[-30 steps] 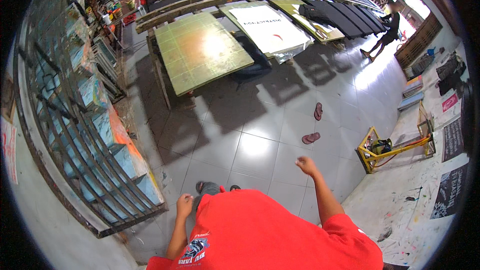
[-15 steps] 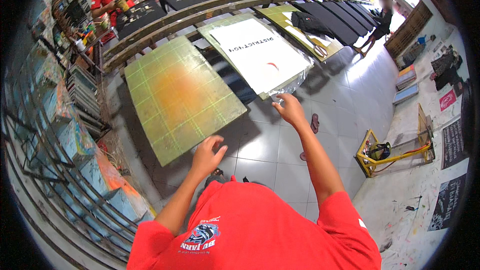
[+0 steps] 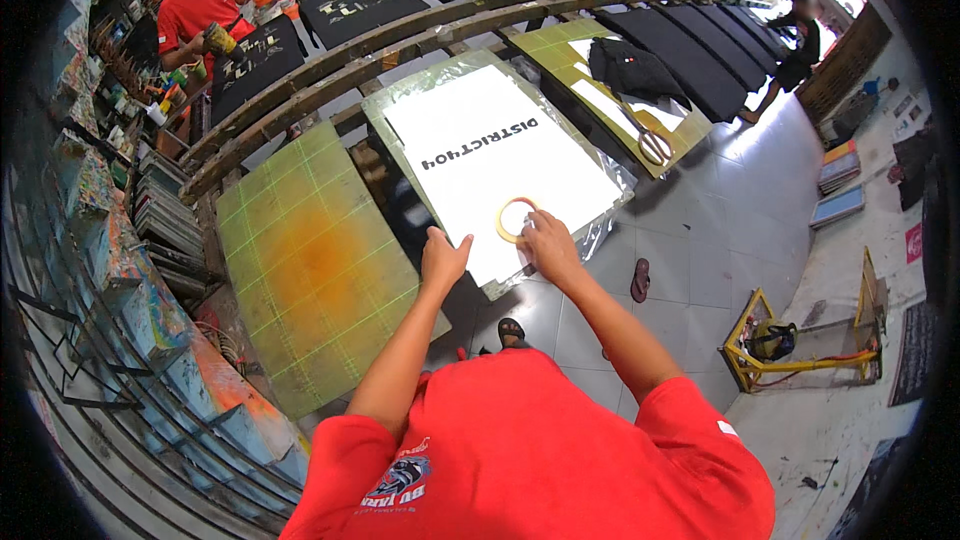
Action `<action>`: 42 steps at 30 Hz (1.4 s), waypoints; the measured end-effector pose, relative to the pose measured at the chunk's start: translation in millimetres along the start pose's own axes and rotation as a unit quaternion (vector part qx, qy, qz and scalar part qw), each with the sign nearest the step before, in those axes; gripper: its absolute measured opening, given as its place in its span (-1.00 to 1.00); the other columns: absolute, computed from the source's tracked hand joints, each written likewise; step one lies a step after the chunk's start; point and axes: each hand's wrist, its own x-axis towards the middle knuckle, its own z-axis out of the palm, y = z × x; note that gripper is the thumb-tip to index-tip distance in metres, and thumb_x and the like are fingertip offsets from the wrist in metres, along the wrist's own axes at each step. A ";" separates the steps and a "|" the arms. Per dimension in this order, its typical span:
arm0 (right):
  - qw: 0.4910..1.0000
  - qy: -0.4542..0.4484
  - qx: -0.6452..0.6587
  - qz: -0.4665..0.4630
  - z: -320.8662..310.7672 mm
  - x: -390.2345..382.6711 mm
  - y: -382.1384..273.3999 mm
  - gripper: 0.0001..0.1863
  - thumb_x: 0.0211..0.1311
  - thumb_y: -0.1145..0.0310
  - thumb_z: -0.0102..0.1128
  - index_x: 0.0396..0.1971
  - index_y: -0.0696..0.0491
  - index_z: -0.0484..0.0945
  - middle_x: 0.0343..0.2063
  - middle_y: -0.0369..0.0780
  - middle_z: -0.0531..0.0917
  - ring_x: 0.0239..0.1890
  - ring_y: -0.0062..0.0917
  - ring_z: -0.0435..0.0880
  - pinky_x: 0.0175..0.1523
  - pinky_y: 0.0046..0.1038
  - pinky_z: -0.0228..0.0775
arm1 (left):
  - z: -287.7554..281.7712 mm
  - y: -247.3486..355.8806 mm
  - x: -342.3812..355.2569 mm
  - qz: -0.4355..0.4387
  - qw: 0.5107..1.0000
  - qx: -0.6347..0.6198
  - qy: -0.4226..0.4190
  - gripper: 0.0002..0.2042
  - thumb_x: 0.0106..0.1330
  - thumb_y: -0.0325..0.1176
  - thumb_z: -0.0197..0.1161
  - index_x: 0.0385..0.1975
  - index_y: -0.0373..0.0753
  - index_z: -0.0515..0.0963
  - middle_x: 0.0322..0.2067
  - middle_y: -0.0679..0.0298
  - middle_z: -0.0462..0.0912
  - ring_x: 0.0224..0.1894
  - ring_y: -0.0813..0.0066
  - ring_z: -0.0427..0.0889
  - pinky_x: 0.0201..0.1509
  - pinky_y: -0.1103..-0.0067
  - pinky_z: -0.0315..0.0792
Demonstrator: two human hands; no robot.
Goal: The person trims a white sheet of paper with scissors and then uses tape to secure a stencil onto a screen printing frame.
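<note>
A white sheet of paper [image 3: 480,170] with black lettering lies on a board [image 3: 378,105], with clear plastic film [image 3: 615,202] showing past its right edge. On the lower part of the sheet is a yellowish roll of tape [image 3: 503,230]. My right hand [image 3: 550,248] has its fingers closed on the right side of this roll. My left hand [image 3: 443,260] is by the sheet's lower left edge, thumb and fingers apart, with nothing in it. Whether it touches the sheet I cannot tell.
Left stands a greenish gridded board [image 3: 320,290] with an orange stain. Scissors [image 3: 655,147] and a black cloth [image 3: 635,70] lie on the board to the right. Beyond the rails [image 3: 400,45] are printed black shirts [image 3: 360,8] and a co-worker [image 3: 205,10] holding a container.
I have come nearer to the papered board. Both hands moved forward over it, and my right hand has taken hold of the roll of tape.
</note>
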 end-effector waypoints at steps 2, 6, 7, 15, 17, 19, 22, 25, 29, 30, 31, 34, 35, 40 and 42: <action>0.998 0.008 0.039 -0.043 -0.9 3.5 7.7 -0.75 -0.03 0.35 0.25 -0.33 0.14 0.58 -0.09 -0.10 0.56 0.07 -0.25 0.47 0.04 -0.27 0.36 | 7.0 3.3 1.1 -0.035 0.999 0.008 0.032 -0.48 0.07 -0.12 0.40 -0.23 -0.44 0.33 -0.27 -0.20 0.57 -0.16 -0.16 0.58 -0.09 0.21 0.45; 0.991 0.080 0.089 -0.061 -23.4 14.7 37.9 -0.83 0.01 0.37 0.22 -0.40 0.12 0.57 -0.10 -0.10 0.57 0.02 -0.23 0.50 0.05 -0.26 0.34 | 17.0 -6.1 2.7 -0.067 0.995 0.010 0.072 -0.53 -0.01 -0.13 0.46 -0.36 -0.36 0.37 -0.45 -0.04 0.56 -0.36 -0.02 0.58 -0.25 0.27 0.45; 0.991 0.080 0.103 -0.044 -32.5 19.2 53.0 -0.83 0.02 0.38 0.21 -0.39 0.13 0.58 -0.11 -0.09 0.58 0.01 -0.22 0.50 0.05 -0.26 0.34 | 17.4 -5.8 2.1 -0.073 0.995 0.007 0.074 -0.54 -0.01 -0.13 0.47 -0.40 -0.35 0.38 -0.50 0.00 0.54 -0.41 0.01 0.57 -0.28 0.29 0.44; 0.987 0.131 0.068 0.070 -59.9 41.8 157.4 -0.83 0.01 0.41 0.24 -0.42 0.18 0.53 -0.13 -0.06 0.56 -0.05 -0.16 0.52 0.03 -0.22 0.37 | 12.7 -24.9 -6.1 -0.218 0.934 -0.281 0.013 -0.82 0.21 -0.41 0.29 -0.34 -0.36 0.46 -0.44 0.21 0.61 -0.40 0.51 0.58 -0.35 0.51 0.43; 0.985 0.139 0.074 0.074 -53.7 43.8 170.6 -0.81 0.00 0.40 0.27 -0.43 0.18 0.53 -0.13 -0.06 0.56 -0.06 -0.16 0.52 0.02 -0.21 0.37 | 6.1 -26.4 -14.0 -0.213 0.910 -0.355 0.034 -0.85 0.26 -0.46 0.22 -0.24 -0.38 0.48 -0.38 0.20 0.63 -0.36 0.53 0.59 -0.30 0.54 0.45; 0.985 0.138 0.064 0.078 -48.3 46.6 178.5 -0.81 -0.02 0.39 0.28 -0.43 0.18 0.54 -0.17 -0.06 0.57 -0.08 -0.15 0.53 0.01 -0.21 0.38 | -6.2 -27.0 -23.4 -0.204 0.895 -0.393 0.053 -0.81 0.29 -0.48 0.17 -0.14 -0.39 0.48 -0.32 0.16 0.64 -0.34 0.50 0.60 -0.23 0.55 0.47; 0.987 0.126 0.064 0.078 -43.4 46.4 181.5 -0.81 -0.04 0.40 0.30 -0.43 0.18 0.55 -0.23 -0.07 0.58 -0.12 -0.15 0.54 -0.01 -0.21 0.38 | -39.9 -29.1 -41.4 -0.161 0.890 -0.417 0.089 -0.77 0.32 -0.51 0.12 -0.06 -0.40 0.44 -0.20 0.18 0.62 -0.22 0.49 0.60 -0.09 0.55 0.48; 0.989 0.105 0.075 0.066 -37.8 45.2 185.7 -0.81 -0.05 0.41 0.30 -0.43 0.18 0.56 -0.27 -0.07 0.58 -0.14 -0.15 0.55 -0.02 -0.21 0.38 | -93.8 -44.6 -61.6 -0.145 0.898 -0.398 0.115 -0.76 0.34 -0.52 0.09 -0.02 -0.38 0.43 -0.13 0.19 0.60 -0.15 0.50 0.59 -0.03 0.56 0.46; 0.991 0.050 0.086 0.093 -41.5 44.5 178.9 -0.80 -0.05 0.41 0.31 -0.42 0.18 0.56 -0.27 -0.06 0.59 -0.14 -0.14 0.55 -0.01 -0.20 0.38 | -167.0 -103.5 -94.8 -0.171 0.898 -0.384 0.131 -0.75 0.37 -0.50 0.05 0.01 -0.39 0.41 -0.11 0.18 0.59 -0.13 0.48 0.59 -0.01 0.55 0.46; 0.992 0.076 0.066 0.076 -37.5 44.1 179.9 -0.79 -0.04 0.41 0.30 -0.39 0.19 0.56 -0.25 -0.05 0.59 -0.14 -0.13 0.55 -0.01 -0.19 0.37 | -180.1 -115.9 -104.0 -0.181 0.896 -0.382 0.135 -0.75 0.37 -0.50 0.05 0.02 -0.39 0.41 -0.10 0.17 0.59 -0.12 0.47 0.59 0.00 0.55 0.46; 0.992 0.079 0.065 0.079 -34.8 44.1 180.6 -0.78 -0.04 0.41 0.30 -0.38 0.19 0.56 -0.25 -0.05 0.59 -0.13 -0.13 0.55 0.00 -0.19 0.37 | -189.3 -128.5 -113.2 -0.197 0.894 -0.376 0.143 -0.74 0.37 -0.49 0.04 0.02 -0.40 0.41 -0.09 0.17 0.59 -0.11 0.46 0.59 0.00 0.54 0.46; 0.992 0.092 0.067 0.047 -30.8 46.0 175.2 -0.76 -0.03 0.44 0.30 -0.32 0.19 0.55 -0.21 -0.02 0.59 -0.11 -0.11 0.54 0.02 -0.18 0.36 | -205.2 -176.8 -151.0 -0.258 0.892 -0.331 0.170 -0.73 0.38 -0.47 0.05 0.03 -0.41 0.40 -0.10 0.15 0.59 -0.09 0.43 0.58 0.01 0.51 0.45; 0.993 0.024 0.066 0.099 -38.2 49.0 169.4 -0.73 -0.02 0.44 0.30 -0.27 0.19 0.55 -0.17 -0.01 0.58 -0.08 -0.11 0.53 0.04 -0.18 0.35 | -204.0 -189.1 -157.4 -0.266 0.884 -0.343 0.172 -0.73 0.38 -0.46 0.05 0.02 -0.41 0.40 -0.11 0.15 0.59 -0.10 0.43 0.58 0.00 0.52 0.45; 0.989 0.146 0.022 0.015 -49.0 40.8 138.6 -0.70 0.04 0.45 0.31 -0.18 0.15 0.56 -0.20 -0.06 0.62 -0.13 -0.18 0.59 -0.05 -0.24 0.42 | -204.9 -224.7 -163.0 -0.285 0.865 -0.372 0.179 -0.73 0.37 -0.44 0.09 0.00 -0.42 0.41 -0.15 0.15 0.59 -0.16 0.44 0.60 -0.07 0.54 0.47; 0.984 0.081 0.151 0.057 -60.7 34.7 94.4 -0.70 0.08 0.44 0.30 -0.15 0.14 0.56 -0.22 -0.08 0.64 -0.17 -0.25 0.62 -0.10 -0.32 0.45 | -206.3 -229.6 -164.3 -0.282 0.866 -0.373 0.179 -0.73 0.36 -0.44 0.10 -0.02 -0.44 0.41 -0.17 0.14 0.60 -0.19 0.45 0.60 -0.10 0.55 0.48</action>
